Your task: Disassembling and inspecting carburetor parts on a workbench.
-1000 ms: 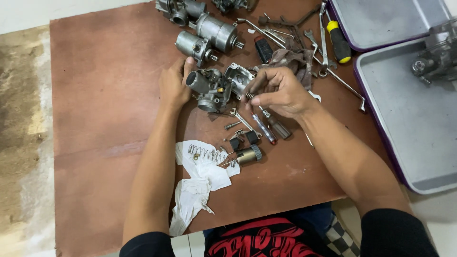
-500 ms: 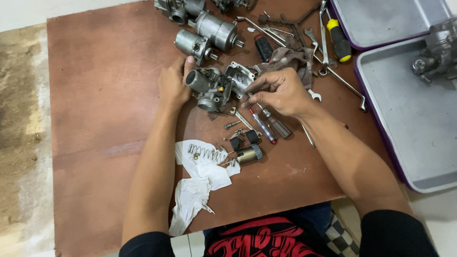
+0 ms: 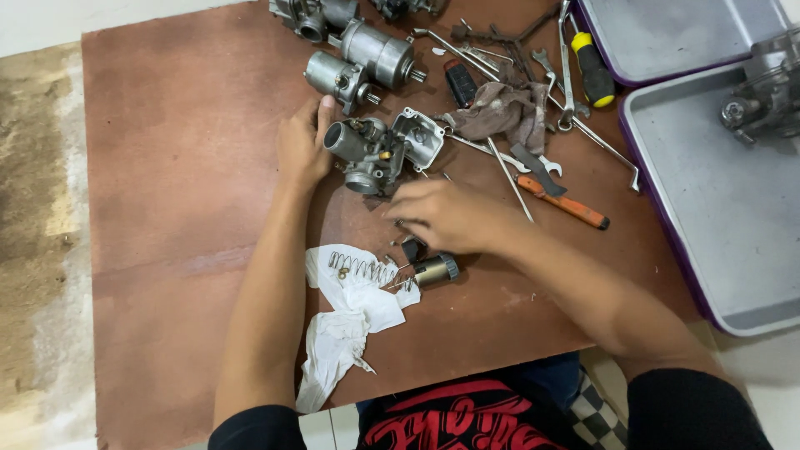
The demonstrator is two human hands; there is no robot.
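Note:
My left hand [image 3: 302,152] grips the left side of a grey metal carburetor [image 3: 368,157] on a brown wooden board [image 3: 183,217], thumb by its round intake. Its detached bowl cover [image 3: 421,137] leans against it on the right. My right hand [image 3: 454,217] hovers palm down just below the carburetor, its fingertips on small dark parts [image 3: 411,247]; what they pinch is hidden. An orange-handled screwdriver [image 3: 571,206] lies loose to the right of that hand. A coil spring [image 3: 362,267] and a small cylinder [image 3: 437,269] rest at a white cloth [image 3: 346,321].
Two grey motor-like cylinders [image 3: 379,52] lie behind the carburetor. A dirty rag [image 3: 502,108], wrenches and a yellow-and-black screwdriver [image 3: 593,73] clutter the far right of the board. Grey trays [image 3: 717,242] with purple rims stand off the right edge, one holding an engine part [image 3: 762,100].
My right hand has left the carburetor and come down toward me onto the small parts. The orange-handled screwdriver it was working with now lies on the board.

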